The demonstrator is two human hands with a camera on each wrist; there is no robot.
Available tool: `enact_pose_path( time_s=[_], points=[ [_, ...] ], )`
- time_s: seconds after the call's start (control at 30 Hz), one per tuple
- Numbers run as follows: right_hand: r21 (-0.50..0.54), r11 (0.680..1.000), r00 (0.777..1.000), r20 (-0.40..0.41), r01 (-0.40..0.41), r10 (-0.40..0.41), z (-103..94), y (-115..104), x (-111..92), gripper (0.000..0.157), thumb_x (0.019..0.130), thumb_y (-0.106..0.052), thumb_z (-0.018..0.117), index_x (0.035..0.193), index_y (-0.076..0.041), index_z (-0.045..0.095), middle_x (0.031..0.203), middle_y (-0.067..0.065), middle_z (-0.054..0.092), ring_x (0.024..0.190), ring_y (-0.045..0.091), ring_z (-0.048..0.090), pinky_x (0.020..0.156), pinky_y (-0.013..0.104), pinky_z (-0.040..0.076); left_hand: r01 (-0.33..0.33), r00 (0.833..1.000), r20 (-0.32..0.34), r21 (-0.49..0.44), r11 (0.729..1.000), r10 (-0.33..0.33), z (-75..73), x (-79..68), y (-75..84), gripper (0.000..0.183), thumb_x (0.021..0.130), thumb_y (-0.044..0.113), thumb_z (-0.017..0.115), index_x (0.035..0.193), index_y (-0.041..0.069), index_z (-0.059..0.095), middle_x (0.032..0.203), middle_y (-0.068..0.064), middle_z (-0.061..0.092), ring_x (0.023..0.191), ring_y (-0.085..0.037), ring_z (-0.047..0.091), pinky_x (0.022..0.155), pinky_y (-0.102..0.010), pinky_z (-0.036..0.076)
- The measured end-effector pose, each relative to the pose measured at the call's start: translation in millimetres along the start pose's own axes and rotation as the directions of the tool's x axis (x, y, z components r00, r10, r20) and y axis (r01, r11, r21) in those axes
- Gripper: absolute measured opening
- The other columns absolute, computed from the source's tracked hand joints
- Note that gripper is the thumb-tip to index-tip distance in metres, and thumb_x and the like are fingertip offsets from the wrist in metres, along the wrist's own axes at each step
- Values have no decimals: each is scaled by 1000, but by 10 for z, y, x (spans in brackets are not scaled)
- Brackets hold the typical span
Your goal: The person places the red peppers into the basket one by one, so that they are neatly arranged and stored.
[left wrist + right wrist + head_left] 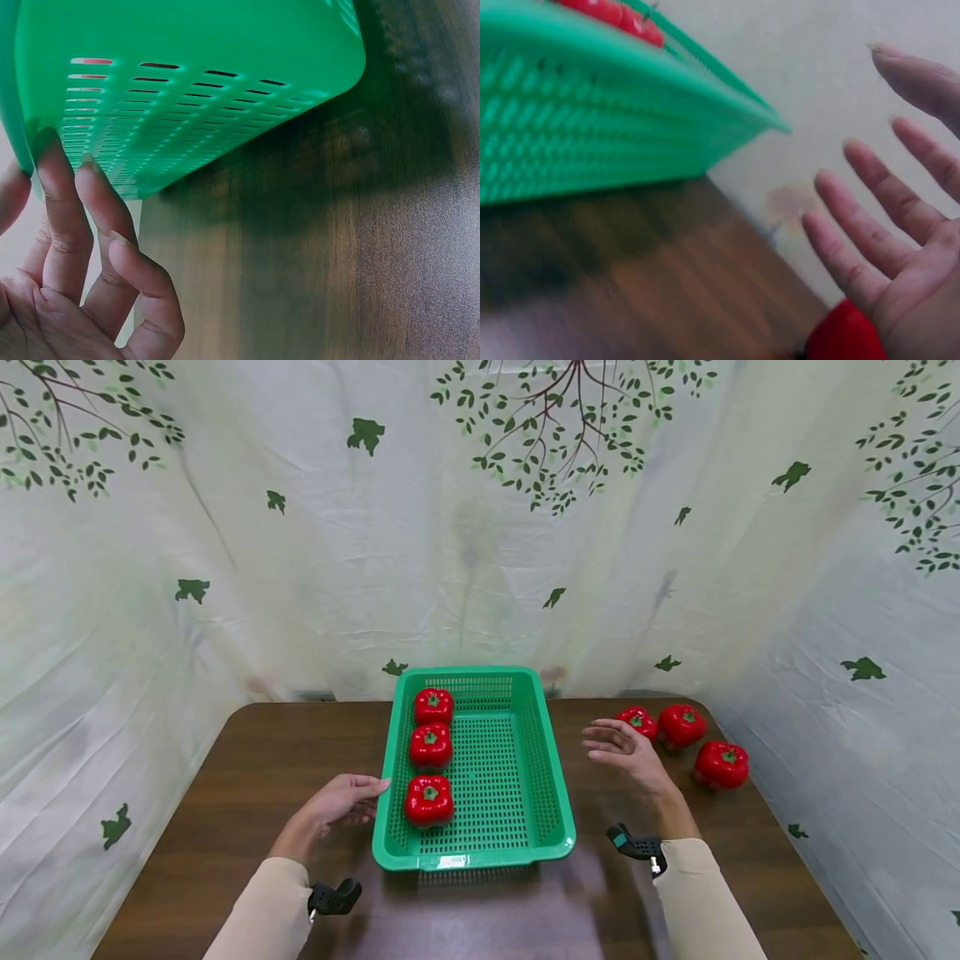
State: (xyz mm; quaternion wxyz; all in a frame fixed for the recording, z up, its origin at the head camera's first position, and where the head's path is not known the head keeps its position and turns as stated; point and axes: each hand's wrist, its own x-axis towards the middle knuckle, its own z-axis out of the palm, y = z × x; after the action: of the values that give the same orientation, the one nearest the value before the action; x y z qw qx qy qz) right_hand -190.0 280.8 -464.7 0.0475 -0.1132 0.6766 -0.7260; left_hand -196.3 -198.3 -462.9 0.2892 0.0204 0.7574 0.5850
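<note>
Green basket, one: mid-table, far end by the table's far edge; left rim pinched by left hand. Red peppers, three: along basket's left wall. Loose peppers, three: far right. Right hand: grasping nothing, gap to basket's right rim.

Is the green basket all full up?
Only partly full: three red peppers line the left side of the green basket, and its holey floor shows bare on the right.
</note>
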Motion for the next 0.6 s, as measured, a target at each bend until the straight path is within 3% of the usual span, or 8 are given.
enact_pose_path(
  time_s=[0.2,0.4,0.6],
  points=[
    [44,999,992,-130,5,1,-168,74,-107,48,94,3,57,137,7,37,124,8,59,109,18,63,91,29,49,-6,1000,15,-5,1000,6,-8,-2,-2,45,95,38,59,112,-4,65,86,-2,71,76,-18,63,74,-34,51],
    [56,998,985,-170,38,-28,-400,44,-243,51,93,3,59,137,10,35,121,4,62,108,17,64,90,26,49,-3,1000,20,-13,1000,3,-16,2,-5,44,96,37,59,111,-3,66,85,-1,71,76,-18,63,74,-33,51],
    [54,996,973,-221,75,-61,-623,-15,-368,40,91,8,58,130,-1,50,119,5,64,105,16,65,89,24,50,1,1000,16,4,1000,-1,-21,4,3,45,95,38,59,111,-3,66,85,-1,71,77,-18,63,75,-35,51]
  ],
)
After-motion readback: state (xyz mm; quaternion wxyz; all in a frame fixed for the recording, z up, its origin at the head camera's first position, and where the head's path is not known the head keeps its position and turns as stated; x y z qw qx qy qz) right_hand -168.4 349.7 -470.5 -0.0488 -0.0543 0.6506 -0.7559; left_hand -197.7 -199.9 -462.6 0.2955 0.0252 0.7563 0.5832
